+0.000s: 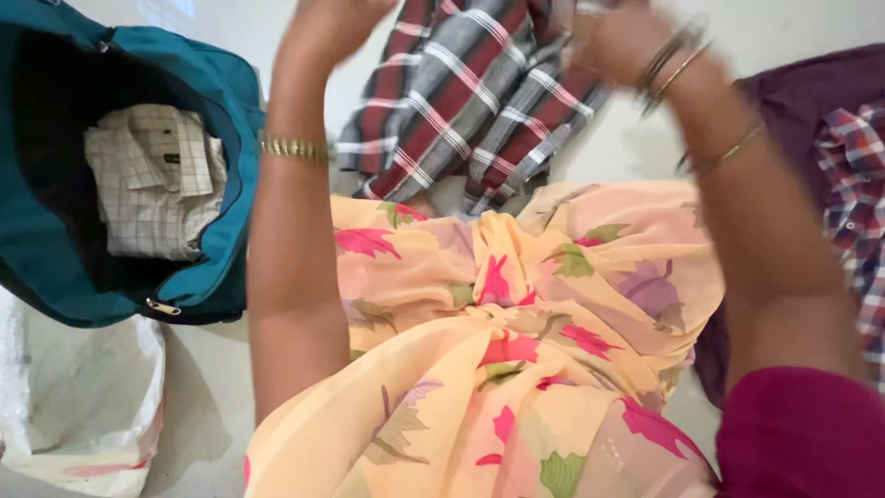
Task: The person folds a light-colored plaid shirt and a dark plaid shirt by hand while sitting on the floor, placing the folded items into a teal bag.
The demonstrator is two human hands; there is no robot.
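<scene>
My left hand (330, 26) and my right hand (616, 39) are raised at the top of the view, each gripping an upper edge of a red, grey and white plaid shirt (470, 101) that hangs between them. Both hands are blurred and partly cut off by the frame edge. Bangles sit on both wrists. Below the shirt lies my lap, covered in yellow floral fabric (516, 341).
An open teal bag (198, 184) at the left holds a folded cream checked shirt (152, 180). A white sack (78, 406) lies below it. At the right lie a dark purple garment (811, 92) and a red-blue checked shirt (857, 184).
</scene>
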